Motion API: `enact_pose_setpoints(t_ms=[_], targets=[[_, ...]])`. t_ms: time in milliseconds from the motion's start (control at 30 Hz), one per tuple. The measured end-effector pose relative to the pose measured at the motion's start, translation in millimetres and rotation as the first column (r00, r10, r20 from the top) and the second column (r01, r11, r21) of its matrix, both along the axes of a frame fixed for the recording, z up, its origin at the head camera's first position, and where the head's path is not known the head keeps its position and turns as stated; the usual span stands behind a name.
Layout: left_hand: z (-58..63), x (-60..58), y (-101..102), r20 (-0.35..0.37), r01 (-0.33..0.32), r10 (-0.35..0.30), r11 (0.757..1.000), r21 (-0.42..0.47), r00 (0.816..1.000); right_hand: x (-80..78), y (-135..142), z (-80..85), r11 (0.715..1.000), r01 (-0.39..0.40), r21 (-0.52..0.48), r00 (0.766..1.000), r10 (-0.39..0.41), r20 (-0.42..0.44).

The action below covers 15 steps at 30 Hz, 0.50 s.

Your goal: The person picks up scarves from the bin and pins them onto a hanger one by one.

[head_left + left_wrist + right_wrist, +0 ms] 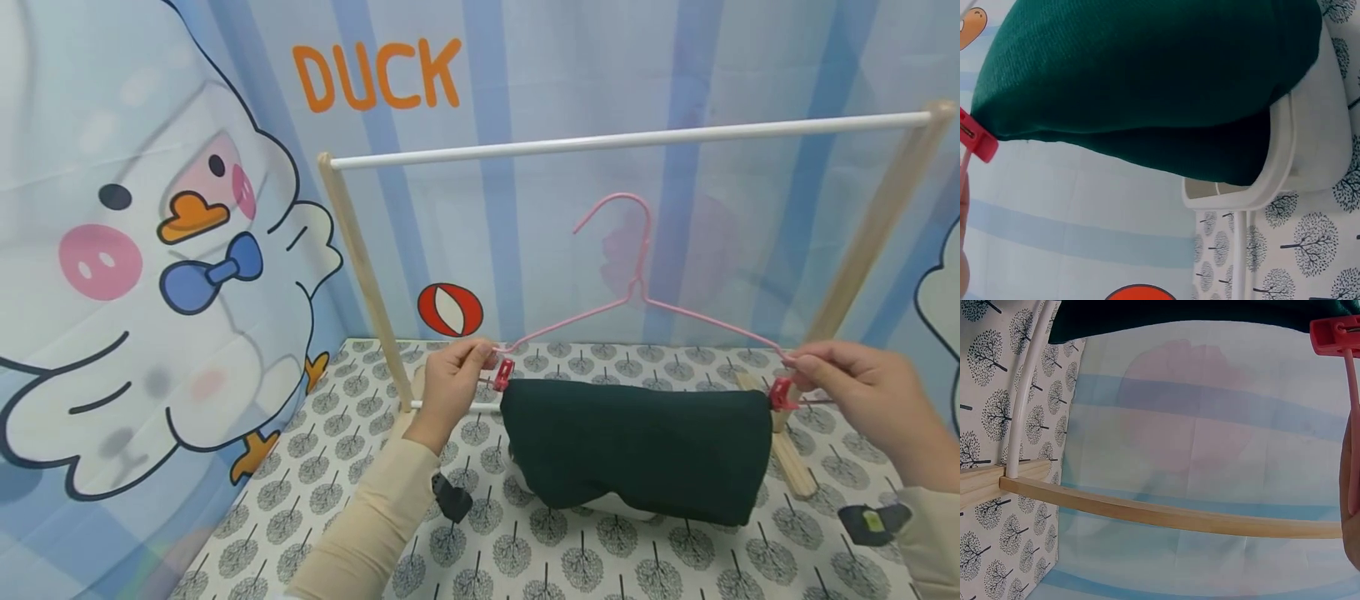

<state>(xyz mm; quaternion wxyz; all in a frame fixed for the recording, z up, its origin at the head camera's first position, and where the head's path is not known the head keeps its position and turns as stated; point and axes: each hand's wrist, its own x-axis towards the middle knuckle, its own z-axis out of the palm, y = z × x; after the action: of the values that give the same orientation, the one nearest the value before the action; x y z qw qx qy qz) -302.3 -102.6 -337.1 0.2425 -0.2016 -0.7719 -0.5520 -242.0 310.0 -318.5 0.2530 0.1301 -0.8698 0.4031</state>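
Observation:
A pink wire hanger (708,318) stands with its hook up between two hands in the head view. My left hand (452,387) pinches its left end, and my right hand (873,392) pinches its right end. Two red clips, the left one (503,375) and the right one (782,393), grip the upper corners of a dark green cloth (637,446). The cloth hangs down folded from the hanger. In the left wrist view its lower part overlaps a white container (1325,131), mostly hidden from the head view.
Behind the hanger stands a rack with a white top rail (600,146) and wooden side posts, the left post (367,275) and the right post (873,233). A tree-patterned cloth (337,467) covers the table. A printed duck curtain (420,208) hangs at the back and left.

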Motion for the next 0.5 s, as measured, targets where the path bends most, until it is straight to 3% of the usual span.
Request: enact_pose_setpoints(t_ms=[267, 367, 500], targets=[[7.9, -7.5, -3, -0.049, 0.033, -0.032, 0.999, 0.012, 0.998, 3.6, 2, 3.1, 0.998, 0.059, -0.015, 0.998, -0.058, 0.036], [10.6, -13.0, -9, -0.054, -0.027, 0.031, 0.998, 0.065, 0.998, 4.8, 2, 5.2, 0.996, 0.083, -0.014, 0.995, -0.082, 0.061], [14.5, -20.0, -23, -0.039, -0.201, 0.21, 0.965, 0.169, 0.977, 5.4, 2, 5.3, 0.996, 0.083, -0.032, 0.995, -0.081, 0.052]])
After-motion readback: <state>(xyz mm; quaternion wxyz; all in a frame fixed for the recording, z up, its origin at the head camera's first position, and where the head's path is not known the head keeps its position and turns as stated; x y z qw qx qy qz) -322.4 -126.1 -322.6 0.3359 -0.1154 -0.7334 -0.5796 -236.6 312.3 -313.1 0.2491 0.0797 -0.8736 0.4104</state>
